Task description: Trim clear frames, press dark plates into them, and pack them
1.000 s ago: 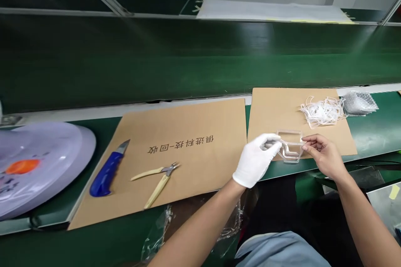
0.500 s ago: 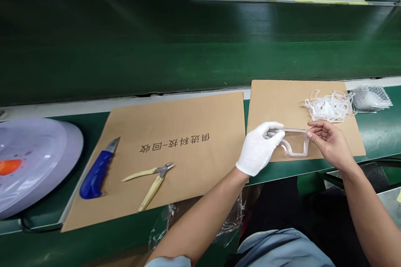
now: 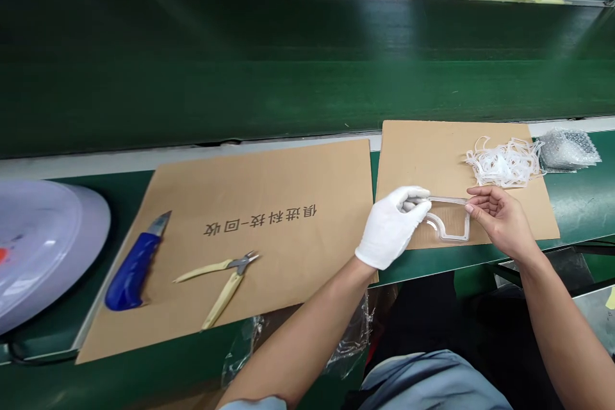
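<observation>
A clear plastic frame with one curved corner hangs between my two hands above the right cardboard sheet's near edge. My left hand, in a white glove, pinches its left side. Bare fingers of my right hand close on its upper right corner. Beyond my right hand lies a tangled heap of thin white plastic loops on the right cardboard sheet. Beside the heap is a stack of bubble-wrap bags.
On the left cardboard sheet, printed with dark characters, lie a blue-handled knife and open nippers with cream handles. A translucent round tub stands far left. Behind runs a green conveyor belt. Clear plastic film hangs below the bench edge.
The whole view has shifted slightly, so the things at left sit further left. Both hands keep their hold on the clear frame, with hardly any other movement.
</observation>
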Tool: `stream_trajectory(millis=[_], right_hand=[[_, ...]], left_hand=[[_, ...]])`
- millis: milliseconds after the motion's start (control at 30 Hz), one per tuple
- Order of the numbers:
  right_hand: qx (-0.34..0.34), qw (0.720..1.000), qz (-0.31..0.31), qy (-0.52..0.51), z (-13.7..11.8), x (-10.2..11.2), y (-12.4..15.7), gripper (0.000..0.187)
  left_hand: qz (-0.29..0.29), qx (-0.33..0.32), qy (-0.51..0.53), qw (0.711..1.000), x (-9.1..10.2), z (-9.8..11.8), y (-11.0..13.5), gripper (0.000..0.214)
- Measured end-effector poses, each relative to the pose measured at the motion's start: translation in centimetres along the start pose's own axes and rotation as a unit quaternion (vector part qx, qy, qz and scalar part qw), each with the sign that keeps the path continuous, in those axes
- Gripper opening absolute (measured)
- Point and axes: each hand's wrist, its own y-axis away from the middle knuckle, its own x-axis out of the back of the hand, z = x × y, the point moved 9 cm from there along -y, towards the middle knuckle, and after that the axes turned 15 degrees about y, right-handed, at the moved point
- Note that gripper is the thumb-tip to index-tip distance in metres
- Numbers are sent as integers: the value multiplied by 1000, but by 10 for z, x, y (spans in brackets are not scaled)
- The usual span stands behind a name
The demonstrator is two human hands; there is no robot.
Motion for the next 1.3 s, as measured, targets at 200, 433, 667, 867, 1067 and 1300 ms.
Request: stream_trajectory(millis=[200, 433, 667, 867, 1067, 1300], right_hand=[[-5, 1000, 10, 7, 4, 3, -2, 50], [-3, 1000, 2, -7, 4, 0, -4, 47], [-1, 1000, 0, -10, 2, -4, -4, 48], [-2, 1000, -2, -1, 3, -7, -4, 48], [-6, 1000, 12, -1, 6, -4, -6, 50], [-13, 998, 28, 47, 6, 2, 17, 46]], left_hand=[[-7, 0, -16, 1000, -3, -3, 0, 26], [-2, 0, -16, 1000, -1, -1, -1, 28], [10, 6, -26, 1000, 2, -3, -1, 29], [26, -1, -36, 999, 5, -2, -2, 27], [18, -1, -36, 999, 3, -3, -1, 28], [16, 1, -32, 999, 1, -2, 0, 27]])
